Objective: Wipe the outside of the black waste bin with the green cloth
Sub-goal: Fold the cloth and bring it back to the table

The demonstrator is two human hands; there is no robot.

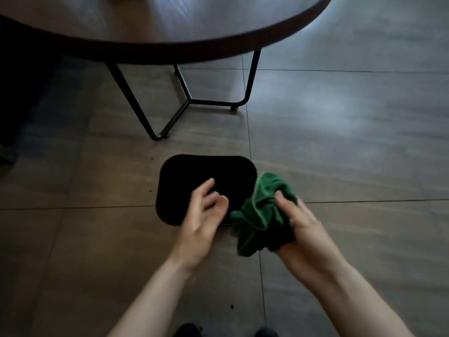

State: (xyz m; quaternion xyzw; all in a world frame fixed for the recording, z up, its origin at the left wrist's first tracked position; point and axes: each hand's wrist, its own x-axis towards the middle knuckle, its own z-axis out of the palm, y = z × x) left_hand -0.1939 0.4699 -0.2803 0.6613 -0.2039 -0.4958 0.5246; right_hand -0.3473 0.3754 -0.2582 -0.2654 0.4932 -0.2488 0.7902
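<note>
Gripping bunched green cloth, right hand beside black rounded-rectangular waste bin; left hand open over it.

open floor around bin, table legs behind

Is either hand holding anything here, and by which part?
The right hand grips the green cloth, bunched up around its middle. The left hand holds nothing; it hovers open over the black bin.
</note>
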